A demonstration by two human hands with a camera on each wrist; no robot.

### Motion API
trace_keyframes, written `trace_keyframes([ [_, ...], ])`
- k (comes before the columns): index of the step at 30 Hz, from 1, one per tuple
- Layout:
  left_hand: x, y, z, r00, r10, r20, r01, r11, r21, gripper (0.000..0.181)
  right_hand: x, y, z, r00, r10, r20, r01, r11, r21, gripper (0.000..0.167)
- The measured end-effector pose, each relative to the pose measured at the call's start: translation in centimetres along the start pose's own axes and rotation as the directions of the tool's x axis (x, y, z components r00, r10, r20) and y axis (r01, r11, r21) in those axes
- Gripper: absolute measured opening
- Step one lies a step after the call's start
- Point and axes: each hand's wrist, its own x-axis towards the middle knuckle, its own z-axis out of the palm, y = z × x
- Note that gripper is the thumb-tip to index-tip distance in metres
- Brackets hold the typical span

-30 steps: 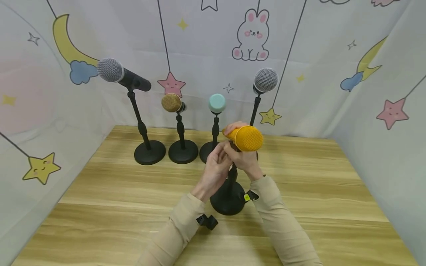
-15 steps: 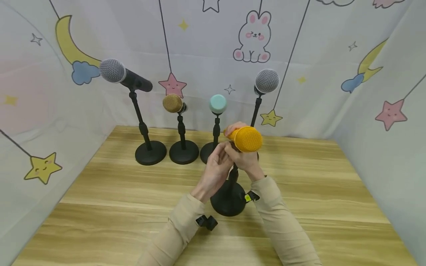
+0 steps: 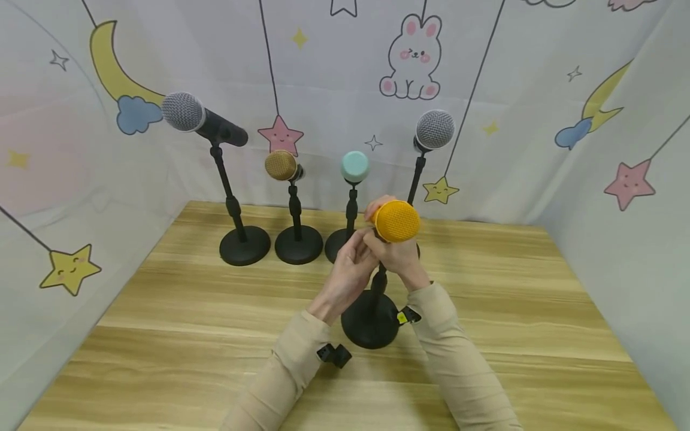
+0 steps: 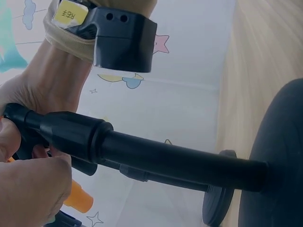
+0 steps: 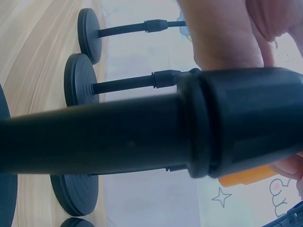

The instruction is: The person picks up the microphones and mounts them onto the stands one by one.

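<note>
An orange microphone [image 3: 397, 221] sits at the top of a black microphone stand [image 3: 370, 323], its mesh head facing me. My right hand [image 3: 401, 254] grips the microphone, fingers over its handle and thumb below near the clip. Just left of it, my left hand [image 3: 350, 266] holds the top of the stand with bent fingers. In the left wrist view, that hand's fingers [image 4: 38, 187] pinch the clip joint, and the orange handle end [image 4: 79, 197] shows behind them. The stand's pole [image 5: 94, 135] crosses the right wrist view. The exact contact at the clip is partly hidden.
Along the back of the wooden table [image 3: 178, 335] stand a large silver-headed microphone [image 3: 183, 112], a gold one [image 3: 281, 165], a mint one [image 3: 354, 167] and another silver one [image 3: 434, 129], each on a black stand. A patterned white cloth [image 3: 323, 78] hangs behind.
The orange microphone has turned so its head points more toward me and slightly left; its handle is now less visible in the head view. Both hands stay at the stand's top.
</note>
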Motion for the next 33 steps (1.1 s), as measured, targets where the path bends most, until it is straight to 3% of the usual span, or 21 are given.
trace_keyframes([
  [6, 0.0, -0.3, -0.1, 1.0, 0.014, -0.006, -0.014, 1.0, -0.012, 0.044, 0.0, 0.0, -0.1, 1.0, 0.011, 0.002, -0.011, 1.0, -0.004, 0.027],
  [18, 0.1, -0.3, 0.2, 0.999, 0.032, -0.025, -0.031, 0.999, 0.013, 0.036, 0.0, -0.1, -0.1, 1.0, 0.021, -0.011, -0.021, 1.0, 0.019, 0.027],
  [28, 0.0, -0.4, 1.0, 0.989, 0.041, -0.14, -0.034, 0.998, 0.05, 0.038, -0.1, -0.1, -0.7, 1.0, 0.019, 0.007, -0.019, 1.0, -0.024, 0.025],
  [33, 0.0, -0.4, 1.2, 0.977, 0.048, -0.209, -0.033, 0.997, 0.076, 0.039, -0.1, -0.3, -0.7, 1.0, 0.01, 0.013, -0.01, 1.0, -0.018, 0.024],
])
